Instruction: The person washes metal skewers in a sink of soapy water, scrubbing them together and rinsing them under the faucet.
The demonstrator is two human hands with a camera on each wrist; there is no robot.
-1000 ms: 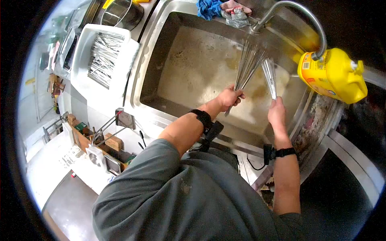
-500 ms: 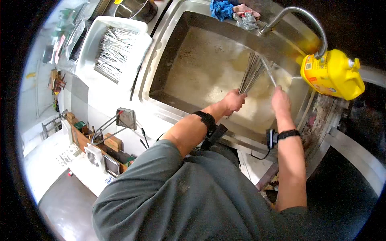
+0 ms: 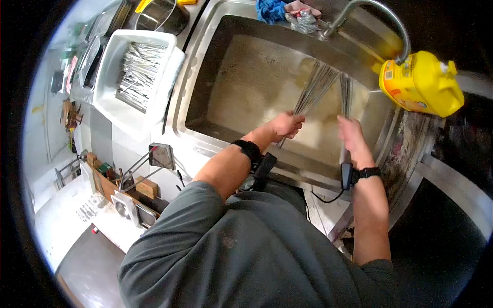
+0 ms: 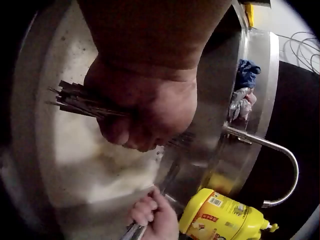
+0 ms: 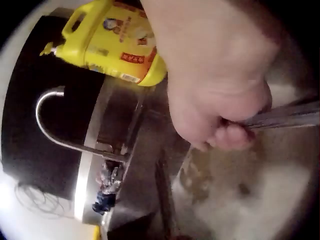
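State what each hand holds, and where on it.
Left hand: bundle of thin grey metal rods, held part-way along, towards its near end. Right hand: slimmer bundle of thin grey metal rods, likewise.

Cropped and Covered Items

Pot (image 3: 163,19), blue cloth (image 3: 271,11), tap (image 3: 401,25): we find all cut by the head view's top edge. Jug (image 3: 423,84): small print, illegible to us. Left rods (image 3: 314,92): middle hidden by the left hand (image 3: 286,124). Right rods (image 5: 287,117): cropped at right wrist view's edge.
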